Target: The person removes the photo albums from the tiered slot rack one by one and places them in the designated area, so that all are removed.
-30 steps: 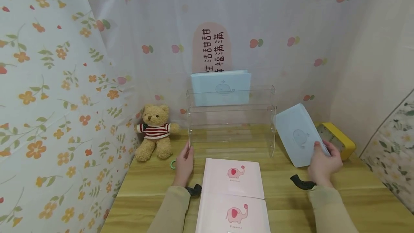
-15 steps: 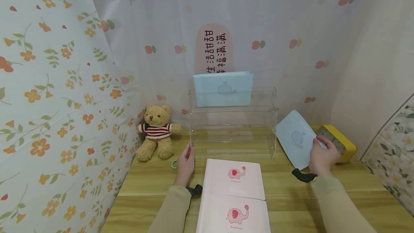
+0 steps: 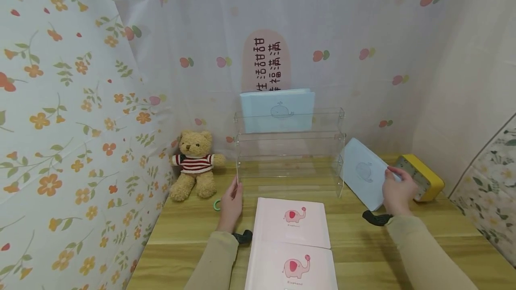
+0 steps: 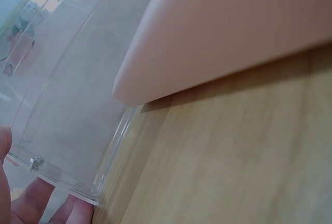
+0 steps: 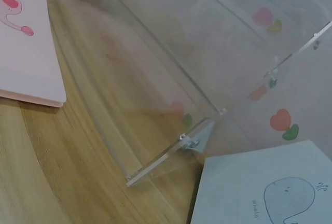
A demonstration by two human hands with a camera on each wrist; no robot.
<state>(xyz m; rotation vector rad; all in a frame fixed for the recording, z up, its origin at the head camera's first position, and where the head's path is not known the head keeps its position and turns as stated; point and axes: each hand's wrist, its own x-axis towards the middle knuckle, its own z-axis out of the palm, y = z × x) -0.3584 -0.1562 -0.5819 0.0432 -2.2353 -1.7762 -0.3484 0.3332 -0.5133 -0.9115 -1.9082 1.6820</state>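
A clear acrylic tiered rack (image 3: 290,176) stands mid-table. My left hand (image 3: 231,205) holds its left side panel, thumb on one face and fingers behind it in the left wrist view. A light blue notebook (image 3: 360,171) with a whale drawing is gripped at its right edge by my right hand (image 3: 399,191). It tilts beside the rack's right side; whether they touch I cannot tell. On the rack's upper tier another blue whale notebook (image 3: 278,122) stands upright. Two pink elephant notebooks (image 3: 294,223) lie in front of the rack, one nearer than the other.
Left of the rack sits a teddy bear (image 3: 196,164) in a striped shirt, with a green ring (image 3: 217,205) near it. Behind my right hand is a yellow box-shaped object (image 3: 427,178). Patterned curtains (image 3: 201,26) hang at the back and sides.
The right hand has lowered the blue notebook, tilted it further and brought it left, closer to the rack. My left hand stays on the rack's side.
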